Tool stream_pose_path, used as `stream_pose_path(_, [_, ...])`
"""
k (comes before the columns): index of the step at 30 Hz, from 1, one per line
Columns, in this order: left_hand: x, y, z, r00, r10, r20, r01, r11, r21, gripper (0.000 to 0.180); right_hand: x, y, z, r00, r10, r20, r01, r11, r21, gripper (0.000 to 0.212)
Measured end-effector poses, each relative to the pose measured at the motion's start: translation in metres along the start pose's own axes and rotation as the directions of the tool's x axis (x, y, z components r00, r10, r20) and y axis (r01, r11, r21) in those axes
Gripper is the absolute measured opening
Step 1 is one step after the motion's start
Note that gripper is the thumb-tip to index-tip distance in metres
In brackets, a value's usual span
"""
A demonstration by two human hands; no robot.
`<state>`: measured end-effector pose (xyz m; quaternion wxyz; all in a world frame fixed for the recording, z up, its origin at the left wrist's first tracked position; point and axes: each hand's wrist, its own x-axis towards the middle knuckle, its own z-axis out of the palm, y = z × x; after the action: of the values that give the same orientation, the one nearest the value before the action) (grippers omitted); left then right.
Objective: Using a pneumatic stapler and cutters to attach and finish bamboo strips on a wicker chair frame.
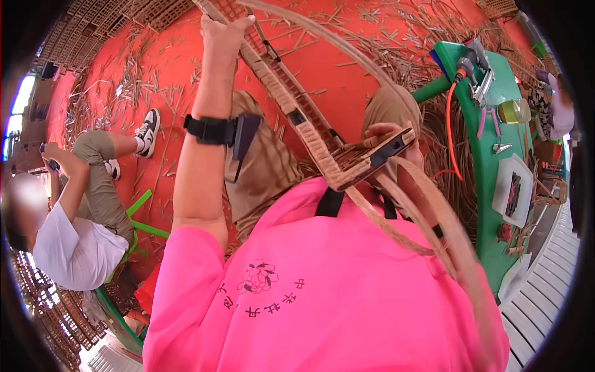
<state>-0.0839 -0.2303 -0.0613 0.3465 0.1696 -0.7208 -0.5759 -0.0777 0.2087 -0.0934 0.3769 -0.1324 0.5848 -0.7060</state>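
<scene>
apparently for steadiness, the woven frame [310,139] slants between both hands: the left hand [223,31] curls round its far end; the right hand [387,129], half closed at its near end, exact hold unclear; loose strips [441,197] trail beside it.

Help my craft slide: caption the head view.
Left hand and right hand hold an angled wicker frame above a red floor.
</scene>
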Motion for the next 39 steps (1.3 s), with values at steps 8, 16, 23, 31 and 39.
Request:
stream_pose_path(8, [0.039,0.017,0.017,0.992,-0.086,0.090,0.083,0.996,0.040,0.065,0.003,0.021,0.028,0.972,-0.118,0.202,0.132,0.990,-0.053,0.055])
stream_pose_path(16, [0.000,0.083,-0.010,0.994,-0.039,0.102,-0.042,0.724,0.688,0.033,-0.011,-0.066,0.034,0.955,-0.137,0.262,0.144,0.990,-0.008,0.045])
stream_pose_path(23, [-0.149,0.194,0.051,0.956,-0.163,0.243,0.094,0.958,0.272,0.055,-0.010,-0.097,0.058,0.929,-0.239,0.281,0.283,0.951,-0.128,0.024])
stream_pose_path(31, [-0.223,0.180,0.050,0.759,0.098,0.643,-0.415,0.835,0.362,0.075,-0.022,-0.127,0.062,0.909,-0.374,0.185,0.293,0.888,0.353,0.026])
stream_pose_path(39, [-0.248,0.159,0.052,0.700,0.211,0.682,-0.699,0.395,0.596,0.064,-0.060,-0.099,0.047,0.970,0.122,0.211,-0.154,0.978,0.140,0.027])
